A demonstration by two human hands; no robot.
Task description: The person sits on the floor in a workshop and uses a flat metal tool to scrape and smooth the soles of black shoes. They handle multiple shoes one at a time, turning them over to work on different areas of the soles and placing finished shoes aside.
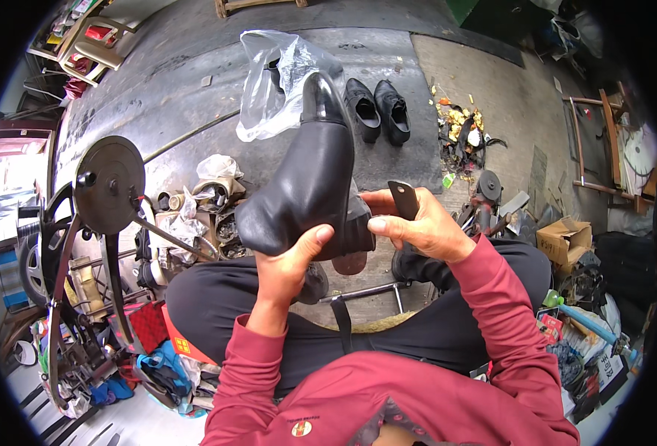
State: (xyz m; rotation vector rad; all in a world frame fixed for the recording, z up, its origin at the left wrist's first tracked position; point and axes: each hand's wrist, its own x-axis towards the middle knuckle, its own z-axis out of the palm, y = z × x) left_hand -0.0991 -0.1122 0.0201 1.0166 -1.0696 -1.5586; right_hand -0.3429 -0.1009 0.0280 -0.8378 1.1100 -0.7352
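A black leather boot (302, 182) is held up above my lap, its shiny toe cap pointing away from me. My left hand (291, 260) grips its underside near the rounded lower end, the thumb lying along the leather. On the boot's right side is a dark block-like heel (359, 229). My right hand (421, 227) is closed beside it, thumb tip against the heel's edge. A flat dark strip with a small hole (402, 201) sticks up from between the right fingers; its other end is hidden.
Beyond the boot lie a clear plastic bag (269, 111) and a pair of black shoes (394, 111). A machine with a dark round wheel (109, 182) stands at left. Scraps (462, 130) and a cardboard box (564, 241) lie at right, near a rod-like frame (369, 292) on the floor.
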